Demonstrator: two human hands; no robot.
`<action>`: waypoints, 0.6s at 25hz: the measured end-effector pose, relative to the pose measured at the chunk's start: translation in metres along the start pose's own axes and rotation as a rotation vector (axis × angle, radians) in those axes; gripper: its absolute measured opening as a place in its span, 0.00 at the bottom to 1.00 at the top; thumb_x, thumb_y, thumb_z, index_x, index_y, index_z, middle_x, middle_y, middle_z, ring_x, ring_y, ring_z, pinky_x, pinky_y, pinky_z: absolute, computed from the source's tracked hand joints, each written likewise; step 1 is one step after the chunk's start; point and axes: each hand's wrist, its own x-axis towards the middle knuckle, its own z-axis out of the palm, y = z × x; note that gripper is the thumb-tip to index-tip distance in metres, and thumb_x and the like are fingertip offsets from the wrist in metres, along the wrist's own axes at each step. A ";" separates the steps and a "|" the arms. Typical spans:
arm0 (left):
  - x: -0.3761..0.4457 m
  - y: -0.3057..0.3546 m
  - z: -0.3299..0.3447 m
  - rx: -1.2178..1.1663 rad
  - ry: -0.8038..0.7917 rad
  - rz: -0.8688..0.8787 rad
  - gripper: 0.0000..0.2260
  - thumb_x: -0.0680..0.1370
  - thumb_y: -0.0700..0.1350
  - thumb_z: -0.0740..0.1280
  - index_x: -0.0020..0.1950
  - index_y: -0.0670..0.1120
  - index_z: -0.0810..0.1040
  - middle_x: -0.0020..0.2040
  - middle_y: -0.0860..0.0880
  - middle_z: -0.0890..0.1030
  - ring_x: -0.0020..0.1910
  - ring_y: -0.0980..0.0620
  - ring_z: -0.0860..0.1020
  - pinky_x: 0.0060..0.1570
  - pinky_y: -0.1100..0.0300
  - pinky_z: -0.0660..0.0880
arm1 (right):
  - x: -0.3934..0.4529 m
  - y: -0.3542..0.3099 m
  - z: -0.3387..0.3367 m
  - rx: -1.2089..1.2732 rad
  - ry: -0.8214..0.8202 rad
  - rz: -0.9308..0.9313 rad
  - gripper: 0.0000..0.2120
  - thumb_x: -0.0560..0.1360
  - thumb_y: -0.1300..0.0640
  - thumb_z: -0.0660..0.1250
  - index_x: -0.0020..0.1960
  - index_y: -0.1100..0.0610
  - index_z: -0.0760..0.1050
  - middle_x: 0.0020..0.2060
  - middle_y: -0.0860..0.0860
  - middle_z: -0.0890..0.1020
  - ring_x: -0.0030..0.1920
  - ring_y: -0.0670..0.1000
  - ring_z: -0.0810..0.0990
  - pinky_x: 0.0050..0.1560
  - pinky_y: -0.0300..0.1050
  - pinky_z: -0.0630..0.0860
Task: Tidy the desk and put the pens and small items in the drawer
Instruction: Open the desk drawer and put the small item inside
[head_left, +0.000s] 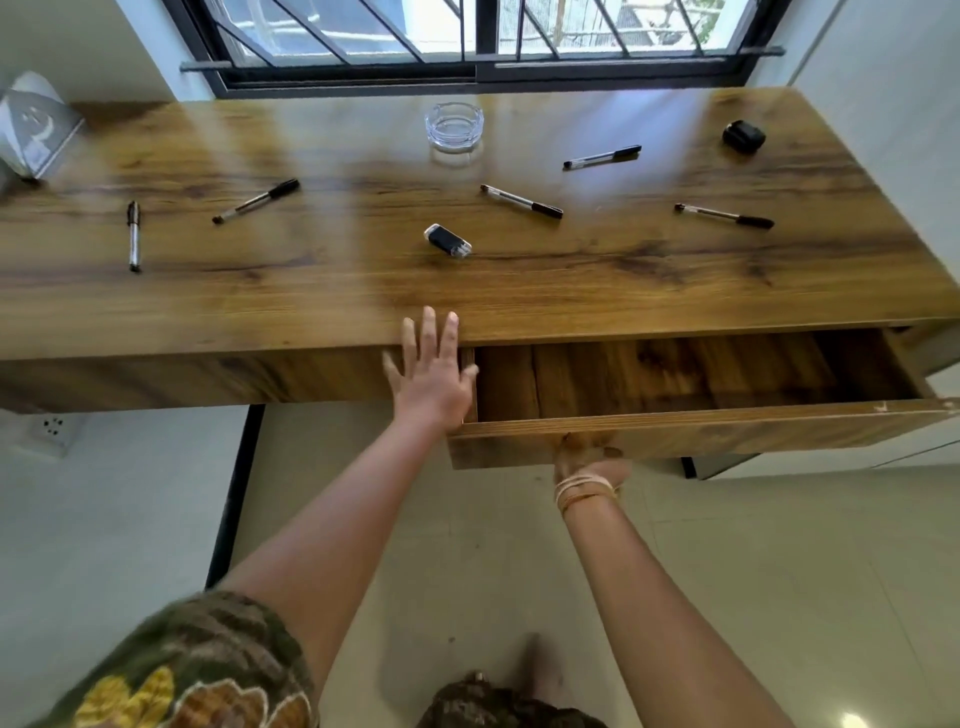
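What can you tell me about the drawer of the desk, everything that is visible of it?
The drawer looks like brown wood-grain board, matching the desk. It sits under the right part of the desktop and is pulled open; what shows of its inside holds nothing. The front panel has a small pale chip near its right end. The right hand holds the front panel from below, and the left hand, fingers spread, is at its left corner.

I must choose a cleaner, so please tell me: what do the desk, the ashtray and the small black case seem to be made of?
Desk: wood or wood-look laminate, glossy; grain shows and the window glares on it.
Ashtray: clear glass, likely; thick see-through walls.
Small black case: probably plastic; smooth, rounded, slight shine.
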 end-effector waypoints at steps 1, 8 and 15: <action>-0.019 0.006 0.014 -0.038 0.043 0.061 0.32 0.81 0.57 0.55 0.79 0.56 0.42 0.79 0.52 0.35 0.77 0.48 0.34 0.73 0.37 0.39 | -0.014 -0.012 -0.006 0.045 0.169 -0.224 0.21 0.76 0.58 0.59 0.68 0.58 0.67 0.65 0.57 0.74 0.63 0.58 0.75 0.66 0.56 0.71; -0.074 0.020 0.046 0.147 0.019 0.245 0.21 0.82 0.61 0.46 0.73 0.61 0.66 0.79 0.53 0.58 0.79 0.50 0.45 0.75 0.39 0.46 | -0.025 -0.032 -0.013 -1.283 -0.061 -1.618 0.26 0.77 0.46 0.59 0.71 0.56 0.64 0.66 0.56 0.73 0.62 0.56 0.75 0.58 0.53 0.75; -0.114 0.025 0.053 0.070 -0.017 0.163 0.19 0.82 0.59 0.48 0.65 0.57 0.73 0.76 0.54 0.64 0.79 0.51 0.46 0.75 0.42 0.50 | -0.020 -0.010 -0.054 -1.785 -0.065 -1.653 0.33 0.76 0.39 0.36 0.74 0.47 0.62 0.71 0.52 0.71 0.64 0.56 0.75 0.58 0.52 0.72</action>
